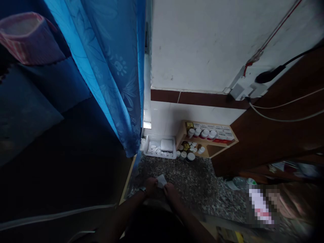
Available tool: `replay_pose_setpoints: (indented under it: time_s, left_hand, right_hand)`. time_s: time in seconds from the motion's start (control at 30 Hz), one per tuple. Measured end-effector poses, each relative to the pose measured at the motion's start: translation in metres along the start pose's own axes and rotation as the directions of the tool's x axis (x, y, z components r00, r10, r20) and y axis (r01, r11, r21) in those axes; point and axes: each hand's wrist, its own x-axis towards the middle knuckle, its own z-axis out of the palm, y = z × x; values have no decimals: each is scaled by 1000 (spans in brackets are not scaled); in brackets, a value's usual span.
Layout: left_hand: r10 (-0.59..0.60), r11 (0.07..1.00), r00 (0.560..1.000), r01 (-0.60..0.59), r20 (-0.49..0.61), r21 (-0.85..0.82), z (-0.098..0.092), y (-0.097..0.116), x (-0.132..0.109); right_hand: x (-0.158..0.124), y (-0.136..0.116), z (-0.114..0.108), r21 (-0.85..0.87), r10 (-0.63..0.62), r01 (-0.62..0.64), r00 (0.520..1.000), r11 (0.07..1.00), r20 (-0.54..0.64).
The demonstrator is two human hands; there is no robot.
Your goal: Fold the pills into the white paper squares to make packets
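Note:
A small white paper piece (161, 181) is held up between my two hands, over a speckled granite counter (194, 180). My left hand (151, 186), with a dark wristwatch (142, 190) on its wrist, pinches the piece's left side. My right hand (171, 192) grips its lower right corner. The fingers are dim and partly hidden, and the paper's markings are too small to read.
A white tray (159, 147) of white packets stands beyond my hands, next to a wooden shelf (207, 140) of white-lidded jars and boxes. A blue curtain (113, 67) hangs at the left. A dark wooden panel (263, 135) and cables lie at the right.

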Motion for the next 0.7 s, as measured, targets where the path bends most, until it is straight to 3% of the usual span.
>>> replay_pose_setpoints:
  time_s: [0.3, 0.57, 0.7]
  left_hand:
    - [-120, 979, 982, 92, -148, -182, 24, -6, 6]
    - [-173, 984, 963, 161, -205, -73, 15, 3, 12]
    - [-61, 993, 966, 84, -251, 80, 22, 3, 4]
  right_hand:
    - [13, 7, 19, -14, 48, -49, 998, 999, -39]
    - [21, 5, 14, 38, 81, -81, 997, 996, -17]
    - [25, 3, 12, 52, 121, -121, 993, 991, -3]
